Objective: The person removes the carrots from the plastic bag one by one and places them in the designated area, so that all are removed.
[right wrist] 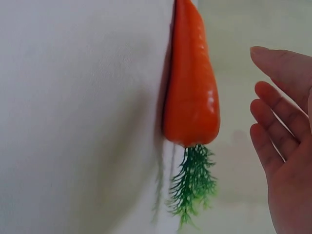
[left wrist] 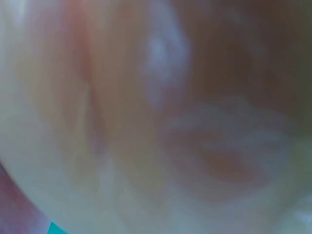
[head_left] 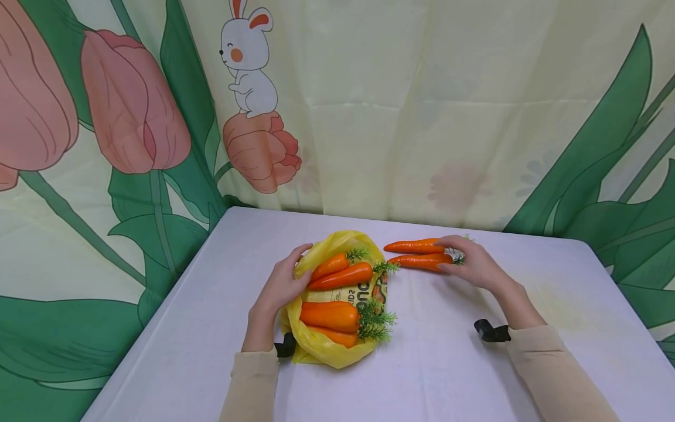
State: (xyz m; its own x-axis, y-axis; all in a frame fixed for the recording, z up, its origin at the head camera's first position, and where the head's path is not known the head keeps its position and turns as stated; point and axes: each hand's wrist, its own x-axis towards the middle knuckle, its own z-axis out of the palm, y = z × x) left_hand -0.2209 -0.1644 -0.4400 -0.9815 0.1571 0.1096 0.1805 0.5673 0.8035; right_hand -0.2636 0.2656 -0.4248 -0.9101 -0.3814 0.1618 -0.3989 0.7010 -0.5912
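Note:
A yellow plastic bag (head_left: 337, 357) lies with its mouth spread on the table, holding several toy carrots (head_left: 329, 315) with green leafy tops. My left hand (head_left: 282, 284) grips the left side of the bag's rim. In the left wrist view, blurred pale bag plastic (left wrist: 126, 146) fills the picture and hides the fingers. Two more carrots (head_left: 413, 262) lie side by side to the right of the bag. Over their leafy ends reaches my right hand (head_left: 471, 264), fingers extended. The right wrist view has one carrot (right wrist: 192, 92) apart from the spread right hand (right wrist: 287, 122).
A white-covered table (head_left: 422, 363) carries everything. Behind it hangs a curtain (head_left: 379, 117) printed with tulips and a rabbit, meeting the table's far edge. Each wrist wears a small black camera mount (head_left: 491, 331).

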